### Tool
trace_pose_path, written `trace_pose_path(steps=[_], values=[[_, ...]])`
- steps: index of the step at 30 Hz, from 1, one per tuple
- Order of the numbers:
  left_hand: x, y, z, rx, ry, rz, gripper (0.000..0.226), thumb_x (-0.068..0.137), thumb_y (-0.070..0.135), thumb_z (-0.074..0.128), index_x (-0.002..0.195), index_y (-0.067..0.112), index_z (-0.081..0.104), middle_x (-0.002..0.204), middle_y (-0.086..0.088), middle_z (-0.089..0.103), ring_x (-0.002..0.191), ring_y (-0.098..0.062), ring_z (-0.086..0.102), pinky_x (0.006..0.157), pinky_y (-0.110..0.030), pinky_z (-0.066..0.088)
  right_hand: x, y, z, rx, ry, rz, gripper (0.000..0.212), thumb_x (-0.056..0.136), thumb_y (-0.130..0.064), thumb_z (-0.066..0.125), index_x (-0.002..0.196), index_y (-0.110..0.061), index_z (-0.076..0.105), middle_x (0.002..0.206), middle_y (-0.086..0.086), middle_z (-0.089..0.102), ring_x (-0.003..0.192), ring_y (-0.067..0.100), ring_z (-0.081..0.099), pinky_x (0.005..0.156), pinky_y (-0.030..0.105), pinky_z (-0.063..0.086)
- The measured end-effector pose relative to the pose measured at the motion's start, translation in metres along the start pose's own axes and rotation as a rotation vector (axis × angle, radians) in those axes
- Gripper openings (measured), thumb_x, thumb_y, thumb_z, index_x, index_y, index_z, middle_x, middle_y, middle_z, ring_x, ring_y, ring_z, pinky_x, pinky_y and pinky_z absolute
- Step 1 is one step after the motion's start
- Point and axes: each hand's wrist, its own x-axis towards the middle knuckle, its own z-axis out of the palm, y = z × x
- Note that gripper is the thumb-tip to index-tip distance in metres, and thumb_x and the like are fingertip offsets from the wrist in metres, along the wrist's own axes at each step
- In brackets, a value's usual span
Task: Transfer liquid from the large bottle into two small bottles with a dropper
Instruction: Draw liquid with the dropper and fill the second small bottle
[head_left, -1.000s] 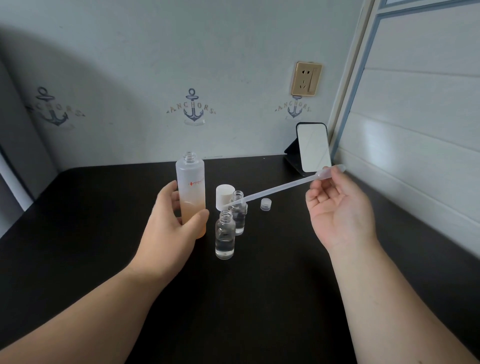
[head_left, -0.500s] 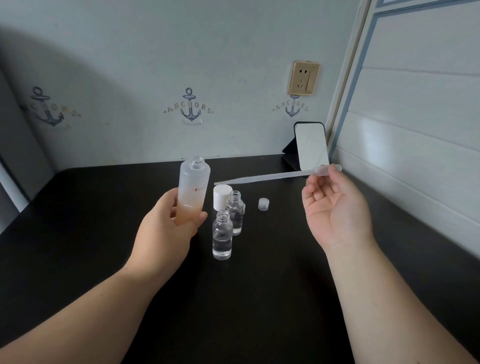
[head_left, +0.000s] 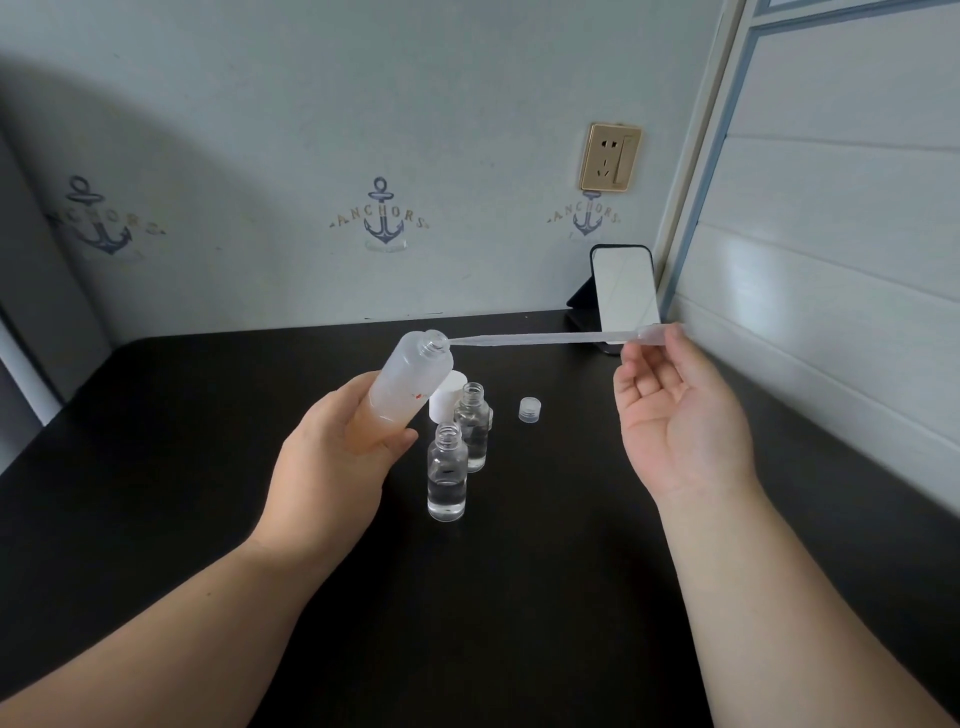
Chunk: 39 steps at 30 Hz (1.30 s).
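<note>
Now left hand (head_left: 332, 457) grips frosted cylindrical bottle (head_left: 410, 382); right hand (head_left: 680, 421) pinches translucent dropper (head_left: 540, 339).

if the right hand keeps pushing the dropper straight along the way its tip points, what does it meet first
The large bottle: the dropper, pinched by the right hand, has its tip right at the bottle's open mouth, tilted toward it by the left hand. Depth is unclear; it may just miss the rim.

a home room, likely a bedroom corner: anchor-print wallpaper (head_left: 383, 221), a gold wall socket (head_left: 610, 157), a dark desk (head_left: 156, 467), and a phone (head_left: 625, 292) propped on a stand.
</note>
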Motion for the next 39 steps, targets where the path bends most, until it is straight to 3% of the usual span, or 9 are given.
trace_pose_path(steps=[3, 7, 10, 15, 20, 27, 33, 39], values=[[0.002, -0.007, 0.001, 0.043, 0.036, 0.012, 0.049, 0.086, 0.026, 0.075, 0.12, 0.053, 0.052, 0.104, 0.028, 0.057, 0.098, 0.001, 0.054, 0.076, -0.017, 0.039, 0.0, -0.001, -0.001, -0.03, 0.012, -0.03, 0.025, 0.096, -0.017, 0.066, 0.075, -0.013, 0.078, 0.083, 0.001, 0.072, 0.073, 0.013, 0.069, 0.067, 0.023, 0.054], [0.004, -0.012, 0.0, 0.12, 0.083, 0.013, 0.049, 0.086, 0.021, 0.075, 0.127, 0.04, 0.058, 0.105, 0.024, 0.055, 0.097, -0.001, 0.048, 0.076, -0.013, 0.034, -0.001, -0.002, -0.001, -0.074, 0.02, -0.067, 0.02, 0.095, -0.013, 0.065, 0.078, -0.013, 0.074, 0.082, 0.001, 0.072, 0.069, 0.012, 0.065, 0.066, 0.022, 0.053], [0.005, -0.014, -0.001, 0.165, 0.101, -0.003, 0.05, 0.086, 0.021, 0.075, 0.131, 0.036, 0.059, 0.109, 0.02, 0.055, 0.099, -0.003, 0.048, 0.082, -0.019, 0.035, -0.002, -0.001, 0.001, -0.132, -0.036, -0.078, 0.023, 0.095, -0.01, 0.064, 0.076, -0.016, 0.076, 0.081, 0.002, 0.073, 0.067, 0.011, 0.063, 0.065, 0.021, 0.052], [0.004, -0.014, 0.0, 0.147, 0.089, 0.0, 0.053, 0.084, 0.019, 0.077, 0.132, 0.037, 0.06, 0.111, 0.024, 0.055, 0.106, -0.004, 0.049, 0.089, -0.022, 0.037, -0.006, 0.006, 0.005, -0.239, -0.138, -0.074, 0.013, 0.086, -0.01, 0.068, 0.08, -0.016, 0.077, 0.086, 0.005, 0.075, 0.069, 0.013, 0.065, 0.065, 0.021, 0.052], [0.003, -0.014, 0.002, 0.162, 0.081, 0.016, 0.057, 0.083, 0.017, 0.079, 0.133, 0.037, 0.06, 0.116, 0.023, 0.053, 0.116, -0.01, 0.05, 0.098, -0.028, 0.039, -0.012, 0.014, 0.011, -0.355, -0.244, -0.068, 0.017, 0.088, -0.011, 0.066, 0.078, -0.019, 0.078, 0.09, 0.005, 0.075, 0.074, 0.014, 0.067, 0.068, 0.021, 0.053], [0.003, -0.013, 0.002, 0.17, 0.074, 0.039, 0.059, 0.082, 0.014, 0.08, 0.133, 0.035, 0.061, 0.117, 0.021, 0.054, 0.118, -0.013, 0.05, 0.102, -0.033, 0.041, -0.021, 0.028, 0.02, -0.47, -0.287, -0.061, 0.01, 0.084, -0.012, 0.07, 0.081, -0.017, 0.078, 0.091, 0.01, 0.077, 0.075, 0.018, 0.071, 0.068, 0.023, 0.054], [0.003, -0.014, 0.002, 0.179, 0.082, 0.048, 0.059, 0.082, 0.015, 0.08, 0.134, 0.034, 0.06, 0.116, 0.023, 0.051, 0.118, -0.011, 0.049, 0.1, -0.027, 0.037, -0.024, 0.032, 0.02, -0.509, -0.291, -0.056, 0.008, 0.085, -0.014, 0.073, 0.092, -0.011, 0.076, 0.098, 0.016, 0.076, 0.083, 0.024, 0.074, 0.073, 0.027, 0.056], [0.004, -0.013, 0.002, 0.161, 0.079, 0.03, 0.059, 0.082, 0.016, 0.079, 0.134, 0.037, 0.06, 0.116, 0.024, 0.053, 0.119, -0.011, 0.05, 0.102, -0.029, 0.039, -0.023, 0.03, 0.021, -0.466, -0.298, -0.023, 0.01, 0.086, -0.014, 0.07, 0.088, -0.017, 0.08, 0.098, 0.012, 0.077, 0.083, 0.022, 0.073, 0.072, 0.025, 0.056]])
